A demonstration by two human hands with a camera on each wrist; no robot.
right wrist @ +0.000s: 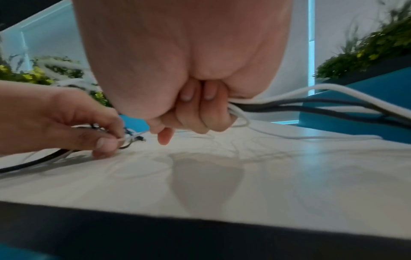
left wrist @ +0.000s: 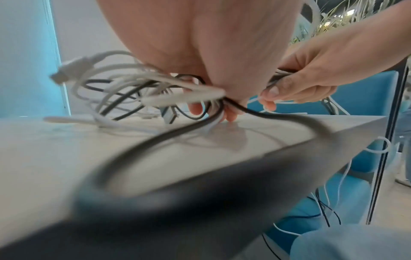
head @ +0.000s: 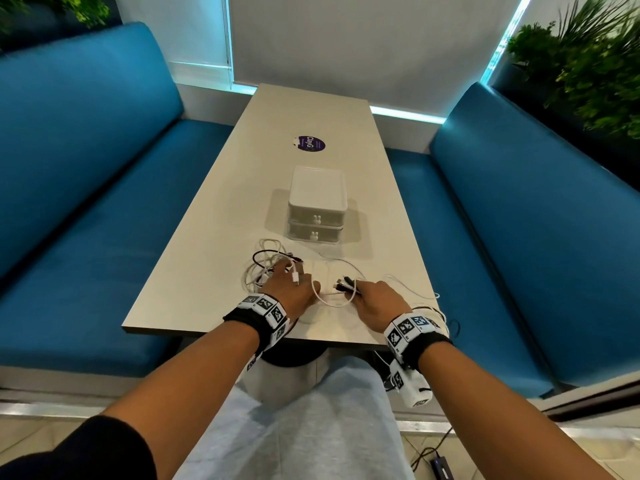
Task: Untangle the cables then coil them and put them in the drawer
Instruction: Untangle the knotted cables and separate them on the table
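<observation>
A tangle of white and black cables [head: 266,268] lies on the table near its front edge, in front of a small white two-drawer box [head: 317,206] with both drawers closed. My left hand [head: 289,284] grips the tangle [left wrist: 138,89], fingers curled round several strands. My right hand [head: 375,299] holds a bundle of black and white cable ends [head: 346,284], its fingers curled round them [right wrist: 235,107]. A white cable loop [head: 329,296] runs between the hands. More strands trail off the table's right front corner [head: 433,306].
The beige table [head: 207,271] stands between two blue benches [head: 86,202], with a purple sticker [head: 309,144] behind the drawer box. Plants stand at the back right [head: 588,71]. A dark cable and a small device lie on the floor [head: 441,467].
</observation>
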